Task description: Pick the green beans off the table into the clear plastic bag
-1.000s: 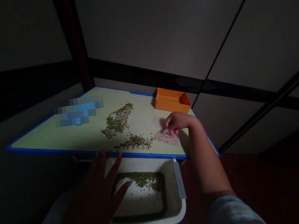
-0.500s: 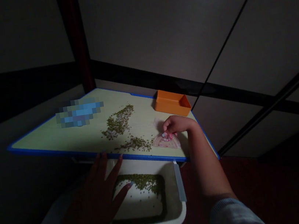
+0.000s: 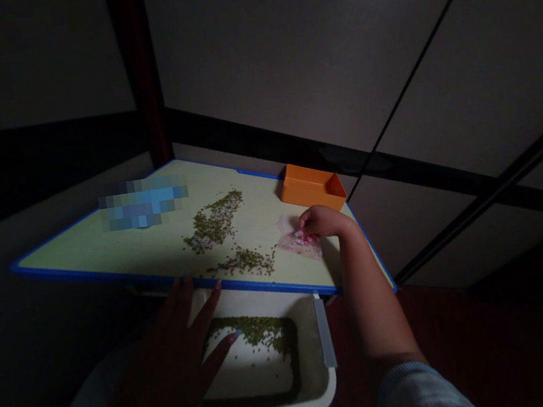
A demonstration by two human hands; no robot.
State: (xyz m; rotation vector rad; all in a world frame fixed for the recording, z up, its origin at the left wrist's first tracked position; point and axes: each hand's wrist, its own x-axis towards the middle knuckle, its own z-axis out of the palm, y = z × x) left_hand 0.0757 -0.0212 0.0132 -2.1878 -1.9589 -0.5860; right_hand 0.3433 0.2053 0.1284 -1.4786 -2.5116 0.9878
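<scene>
My right hand (image 3: pixel 322 221) is closed over a pale pink, see-through, fan-shaped piece (image 3: pixel 302 246) on the board, with small pink bits at the fingertips. What kind of thing it is, I cannot make out. To its left, small green grains (image 3: pixel 246 261) lie in a loose band, and a larger patch of the same grains (image 3: pixel 216 221) spreads behind. My left hand (image 3: pixel 171 352) is in shadow, fingers spread, its fingertips by the blue near edge of the cream board (image 3: pixel 261 198). Its thumb hangs over a white basin (image 3: pixel 323 391) with more green grains inside.
An orange open box (image 3: pixel 307 187) sits at the board's far right corner. On the left part of the board is a blurred-out blue object (image 3: pixel 145 204). Grey panels (image 3: pixel 279 41) with dark strips stand behind, and dark red floor (image 3: pixel 474 350) shows at the right.
My right hand and the pink piece have moved slightly away from me, off the near edge. My left hand stays about where it was.
</scene>
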